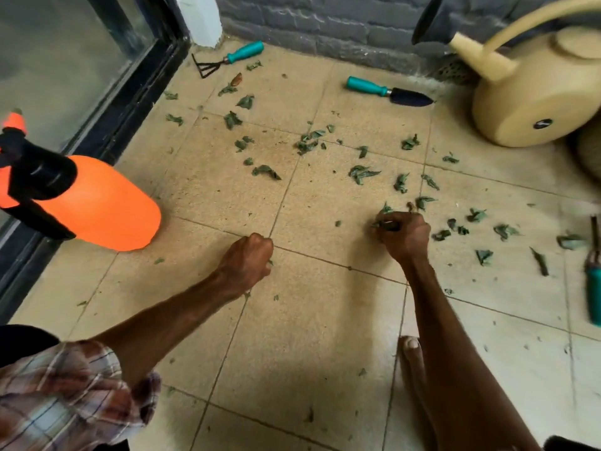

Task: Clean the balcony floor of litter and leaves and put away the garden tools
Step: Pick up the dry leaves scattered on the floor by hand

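Now we pick leaves (362,173) off the floor (309,320) by hand. Our right hand (403,234) is closed round a bunch of them, and green bits poke out past the fingers. Our left hand (247,260) is curled into a fist. A tiny bit of green shows at its edge, so we think it holds leaves too. Lots more leaves lie beyond the right hand and out to its right. Only a few crumbs lie near the left hand.

What could go wrong? Both hands look full. If we reach for more, leaves may slip out and fall back down. The shears (593,278) lie far to the right of the right hand, with leaves beside them. If we grab there without looking, the blades could nick us. The rake (227,58) and trowel (387,91) lie well beyond both hands, not yet put away. The sprayer (91,203) sits left of the left hand, and a swinging elbow could knock it.
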